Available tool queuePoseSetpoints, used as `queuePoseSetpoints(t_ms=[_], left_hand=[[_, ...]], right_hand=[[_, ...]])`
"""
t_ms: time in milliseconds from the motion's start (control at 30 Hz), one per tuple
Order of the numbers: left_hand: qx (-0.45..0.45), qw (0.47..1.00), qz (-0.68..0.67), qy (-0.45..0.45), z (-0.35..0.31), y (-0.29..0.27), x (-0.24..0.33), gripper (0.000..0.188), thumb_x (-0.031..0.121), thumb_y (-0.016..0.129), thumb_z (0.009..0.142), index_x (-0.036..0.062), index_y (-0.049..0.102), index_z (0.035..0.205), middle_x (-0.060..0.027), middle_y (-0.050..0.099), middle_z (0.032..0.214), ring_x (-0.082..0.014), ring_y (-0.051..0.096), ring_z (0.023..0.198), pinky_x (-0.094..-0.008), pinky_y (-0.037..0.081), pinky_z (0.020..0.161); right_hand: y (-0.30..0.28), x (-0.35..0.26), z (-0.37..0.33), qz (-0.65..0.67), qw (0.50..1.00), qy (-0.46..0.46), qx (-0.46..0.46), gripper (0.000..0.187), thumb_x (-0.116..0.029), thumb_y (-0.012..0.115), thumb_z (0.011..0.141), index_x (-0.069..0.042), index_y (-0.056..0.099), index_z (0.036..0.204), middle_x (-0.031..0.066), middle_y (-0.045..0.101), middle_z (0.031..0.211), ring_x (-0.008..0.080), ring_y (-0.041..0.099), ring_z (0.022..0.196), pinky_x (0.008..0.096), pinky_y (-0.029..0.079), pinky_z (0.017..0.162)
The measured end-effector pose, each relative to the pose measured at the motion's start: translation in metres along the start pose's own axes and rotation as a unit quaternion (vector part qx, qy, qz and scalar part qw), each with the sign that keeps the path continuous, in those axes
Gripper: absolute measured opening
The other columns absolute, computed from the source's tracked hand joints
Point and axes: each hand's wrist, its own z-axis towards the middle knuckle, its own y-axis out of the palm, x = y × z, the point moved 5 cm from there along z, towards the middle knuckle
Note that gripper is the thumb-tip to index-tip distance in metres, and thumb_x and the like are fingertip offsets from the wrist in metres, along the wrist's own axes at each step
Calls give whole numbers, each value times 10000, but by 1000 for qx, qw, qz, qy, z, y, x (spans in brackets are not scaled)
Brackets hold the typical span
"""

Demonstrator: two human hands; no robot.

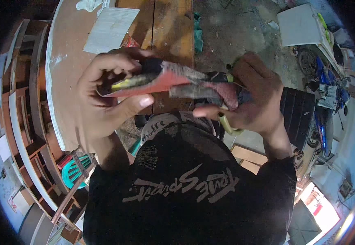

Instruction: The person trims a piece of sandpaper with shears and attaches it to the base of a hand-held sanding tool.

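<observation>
In front of my chest, both hands hold a worn, flat, red, black and grey thing (173, 81); motion blurs it and its kind cannot be made out. My left hand (104, 90) closes round its left end, thumb below and fingers above, beside a yellow patch (122, 84). The other end is gripped by my right hand (263, 98), with the thumb underneath and the fingers curled over the top. A pale yellow curved piece (231, 125) hangs just under the right thumb. My fingers partly hide both ends.
A brown board with a white edge (61, 81) lies at left, near a wooden tabletop (171, 24) and a pale striped sheet (111, 29). Wooden frames (30, 102) and a green plastic chair (74, 170) stand left. A blue motorbike (323, 81) and white panel (300, 25) are right.
</observation>
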Motion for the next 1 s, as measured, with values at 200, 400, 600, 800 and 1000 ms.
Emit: queuePoseSetpoints(t_ms=[200, 400, 600, 800, 1000], left_hand=[[226, 876, -347, 247, -1, 43, -32, 464, 71, 837, 739, 143, 546, 1093, -178, 501, 1242, -403, 510, 1274, -502, 567, 964], [-19, 885, -376, 273, 1, 12, -2, 345, -12, 819, 706, 109, 686, 1001, -209, 454, 1367, -454, 495, 1281, -554, 527, 1020], [85, 849, -357, 380, 3, 40, 20, 331, 10, 832, 706, 88, 665, 981, -209, 496, 1278, -431, 559, 1213, -523, 564, 971], [56, 889, -349, 291, -7, 42, 2, 143, 324, 661, 909, 279, 694, 1041, -115, 498, 1285, -433, 579, 1104, -565, 413, 1004], [77, 867, -458, 181, -12, 44, 11, 194, 319, 671, 899, 267, 684, 1086, -121, 478, 1341, -465, 562, 1146, -583, 489, 986]], right_hand=[[6, -8, 2, -66, 995, -46, 54, 665, -509, 928, 584, -4, 633, 901, 132, 534, 948, 247, 556, 806, 338, 489, 638], [-3, -12, -4, -145, 964, -173, 137, 675, -572, 881, 601, -32, 637, 924, 107, 545, 893, 274, 546, 876, 398, 445, 720], [-10, 1, -4, -75, 961, -234, 128, 542, -442, 860, 630, -97, 647, 990, 44, 557, 833, 255, 560, 893, 385, 437, 714], [-13, -7, -5, -109, 932, -277, 205, 266, -305, 777, 620, -169, 676, 825, 69, 626, 957, 264, 625, 838, 366, 475, 673], [-17, -8, 2, -172, 932, -260, 183, 308, -335, 761, 558, -194, 672, 817, 47, 618, 956, 245, 598, 811, 353, 461, 659]])
